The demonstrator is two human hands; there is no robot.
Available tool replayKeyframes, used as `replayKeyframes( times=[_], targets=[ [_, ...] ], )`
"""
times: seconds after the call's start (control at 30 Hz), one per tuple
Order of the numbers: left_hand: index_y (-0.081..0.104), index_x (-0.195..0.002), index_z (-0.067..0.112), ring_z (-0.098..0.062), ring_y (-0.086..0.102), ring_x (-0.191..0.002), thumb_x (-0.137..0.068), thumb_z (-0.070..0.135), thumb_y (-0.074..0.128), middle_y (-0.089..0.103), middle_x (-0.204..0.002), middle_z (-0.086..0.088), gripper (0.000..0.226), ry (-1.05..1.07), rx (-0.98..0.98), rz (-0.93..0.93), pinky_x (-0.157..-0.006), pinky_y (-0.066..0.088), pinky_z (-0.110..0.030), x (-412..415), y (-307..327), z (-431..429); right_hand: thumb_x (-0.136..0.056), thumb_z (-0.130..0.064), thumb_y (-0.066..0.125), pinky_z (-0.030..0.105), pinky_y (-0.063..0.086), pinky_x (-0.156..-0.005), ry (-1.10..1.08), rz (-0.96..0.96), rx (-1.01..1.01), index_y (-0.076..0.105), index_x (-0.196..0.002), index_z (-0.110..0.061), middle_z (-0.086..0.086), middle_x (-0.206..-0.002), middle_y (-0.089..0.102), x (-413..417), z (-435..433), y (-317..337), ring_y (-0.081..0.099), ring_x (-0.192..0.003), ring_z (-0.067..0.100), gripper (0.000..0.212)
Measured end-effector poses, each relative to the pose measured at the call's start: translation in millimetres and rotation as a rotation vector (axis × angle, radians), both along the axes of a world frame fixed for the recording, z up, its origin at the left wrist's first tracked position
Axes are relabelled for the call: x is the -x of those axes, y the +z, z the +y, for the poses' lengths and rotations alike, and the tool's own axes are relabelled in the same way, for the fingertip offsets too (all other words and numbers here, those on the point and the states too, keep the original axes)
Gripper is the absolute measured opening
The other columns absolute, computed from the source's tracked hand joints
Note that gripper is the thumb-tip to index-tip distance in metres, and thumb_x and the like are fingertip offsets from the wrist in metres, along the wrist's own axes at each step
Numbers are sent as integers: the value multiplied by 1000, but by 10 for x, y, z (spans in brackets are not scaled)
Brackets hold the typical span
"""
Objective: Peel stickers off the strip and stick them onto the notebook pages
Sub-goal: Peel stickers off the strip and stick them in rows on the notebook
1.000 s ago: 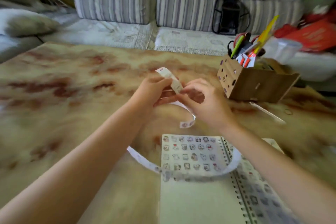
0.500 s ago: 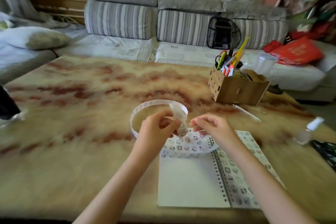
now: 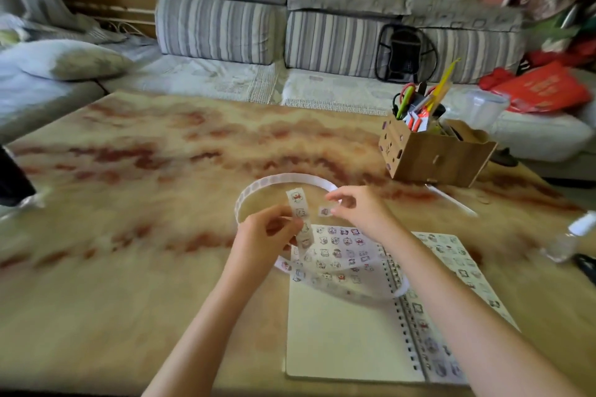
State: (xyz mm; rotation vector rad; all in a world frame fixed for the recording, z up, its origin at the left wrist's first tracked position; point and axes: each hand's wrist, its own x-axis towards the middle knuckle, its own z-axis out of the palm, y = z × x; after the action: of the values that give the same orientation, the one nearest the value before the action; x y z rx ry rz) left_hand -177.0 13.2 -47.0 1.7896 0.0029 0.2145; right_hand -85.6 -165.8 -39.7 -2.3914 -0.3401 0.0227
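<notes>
White strip (image 3: 298, 200) loops over a marbled table (image 3: 129, 235), its end held upright by the left hand (image 3: 267, 237), fingers curled round it. Just beside it, the right hand (image 3: 362, 213) pinches one small sticker (image 3: 325, 211) at its fingertips, apart from the strip. Both hover above an open spiral notebook (image 3: 338, 342) with rows of stickers across its upper pages. A cardboard box (image 3: 432, 159) of pens stands beyond.

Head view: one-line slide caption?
Left hand holds the sticker strip while right hand pinches a peeled sticker near the open notebook.
</notes>
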Motion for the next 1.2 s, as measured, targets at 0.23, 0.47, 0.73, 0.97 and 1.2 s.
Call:
replayKeyframes(
  times=[0.23,0.47,0.73,0.97,1.2],
  targets=[
    [69,-84,16,-13,63,-65,-89,18,61,70,-76,-9,10,-111,-89,47,-70,51,-26,-81,-18,74,-90,-27,63,23,54,-69,55,76,-594,73,-99,-13,-2,-85,73,455,166,209,63,-73,7,20],
    [70,-84,19,-11,67,-78,-89,24,62,71,-80,0,11,-171,-109,27,-77,51,-27,-52,29,61,-79,-8,75,22,54,-69,-80,59,-690,67,-93,-17,5,-82,73,598,237,110,69,-76,12,18],
    [71,-89,12,-10,71,-81,-82,8,70,75,-85,1,8,-154,147,-1,-72,52,-15,43,61,-78,-79,-10,76,21,53,-66,-80,-37,-687,71,-79,-20,-4,-73,72,801,197,115,65,-67,7,11],
    [70,-82,8,-8,68,-72,-82,6,70,73,-78,-4,2,-132,187,-20,-68,51,-14,78,53,-101,-81,-13,74,14,50,-70,2,-138,-578,76,-85,-18,-11,-77,73,876,153,123,67,-72,3,7],
    [70,-83,11,-15,70,-75,-80,8,71,73,-81,-6,4,-138,138,-41,-72,54,-20,73,24,-109,-80,-13,75,13,49,-70,68,-190,-485,77,-84,-16,-10,-78,73,829,66,139,66,-72,6,5]
  ],
)
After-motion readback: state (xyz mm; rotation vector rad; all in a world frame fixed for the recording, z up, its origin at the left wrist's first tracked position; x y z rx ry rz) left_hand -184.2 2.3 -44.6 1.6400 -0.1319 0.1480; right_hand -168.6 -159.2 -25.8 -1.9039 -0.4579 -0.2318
